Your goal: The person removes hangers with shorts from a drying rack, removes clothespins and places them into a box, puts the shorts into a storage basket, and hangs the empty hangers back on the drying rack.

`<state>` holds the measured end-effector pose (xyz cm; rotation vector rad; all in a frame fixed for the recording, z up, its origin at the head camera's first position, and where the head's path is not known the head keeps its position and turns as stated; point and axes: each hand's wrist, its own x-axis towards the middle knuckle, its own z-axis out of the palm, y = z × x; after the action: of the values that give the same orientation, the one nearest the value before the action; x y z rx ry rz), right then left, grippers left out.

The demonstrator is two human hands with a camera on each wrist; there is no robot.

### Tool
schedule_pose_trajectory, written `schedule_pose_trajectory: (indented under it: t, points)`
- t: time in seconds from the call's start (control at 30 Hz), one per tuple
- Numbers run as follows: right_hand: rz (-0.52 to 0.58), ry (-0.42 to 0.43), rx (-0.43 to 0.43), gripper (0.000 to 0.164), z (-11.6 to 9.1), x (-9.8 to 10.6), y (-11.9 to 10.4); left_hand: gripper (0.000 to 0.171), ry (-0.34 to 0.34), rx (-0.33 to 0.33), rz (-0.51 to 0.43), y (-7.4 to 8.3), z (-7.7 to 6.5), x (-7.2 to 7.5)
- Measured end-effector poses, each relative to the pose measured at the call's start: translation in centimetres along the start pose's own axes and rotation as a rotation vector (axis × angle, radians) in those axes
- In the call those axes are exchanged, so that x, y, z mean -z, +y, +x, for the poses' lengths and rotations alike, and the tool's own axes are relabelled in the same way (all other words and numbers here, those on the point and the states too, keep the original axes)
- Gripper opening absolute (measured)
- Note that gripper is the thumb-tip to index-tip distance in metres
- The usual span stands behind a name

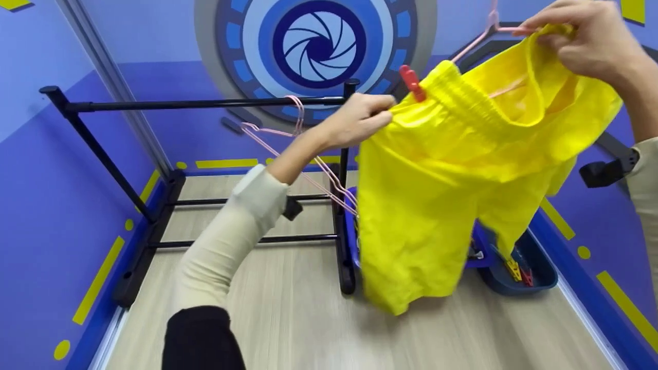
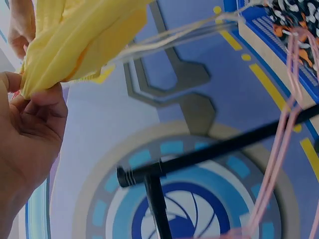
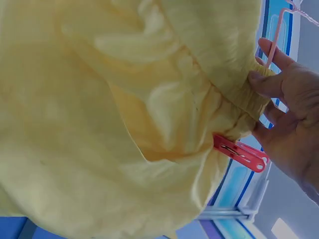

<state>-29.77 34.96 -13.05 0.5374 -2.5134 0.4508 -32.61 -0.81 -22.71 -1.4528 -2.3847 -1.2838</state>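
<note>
Yellow shorts (image 1: 442, 195) with a gathered waistband hang between my two hands. My left hand (image 1: 357, 121) pinches the waistband's left end; in the left wrist view its thumb and fingers (image 2: 47, 97) grip the bunched cloth. At the other end, my right hand (image 1: 591, 43) holds the waistband, with fingertips at the bar of a pink hanger (image 1: 478, 41). The hanger runs down inside the open waist. A red clothespin (image 1: 413, 83) is clipped on the waistband near my left hand. The right wrist view shows a red clothespin (image 3: 241, 153) on the waistband below my right hand.
A black clothes rack (image 1: 205, 104) stands at left, with pink hangers (image 1: 298, 131) on its right end. Behind the shorts, a purple basket (image 1: 352, 246) is partly hidden. Beside it, a dark blue basin (image 1: 545, 267) holds yellow and red clothespins (image 1: 514, 270). Patterned walls stand close around.
</note>
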Motion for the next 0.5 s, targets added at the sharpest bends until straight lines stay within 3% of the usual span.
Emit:
schedule_pose_trajectory:
  t: [0.1, 0.3, 0.5]
  points:
    - [-0.020, 0.079, -0.046, 0.037, 0.0, 0.2, 0.3, 0.016, 0.007, 0.036, 0.051, 0.4, 1.0, -0.8]
    - [-0.031, 0.284, -0.146, 0.042, 0.7, -0.6, 0.4, 0.023, 0.119, 0.173, 0.325, 0.5, 2.5, -1.0]
    - [-0.060, 0.380, -0.091, 0.043, 1.4, -2.8, -0.3, 0.029, 0.248, 0.245, 0.477, -1.2, 2.3, -0.3]
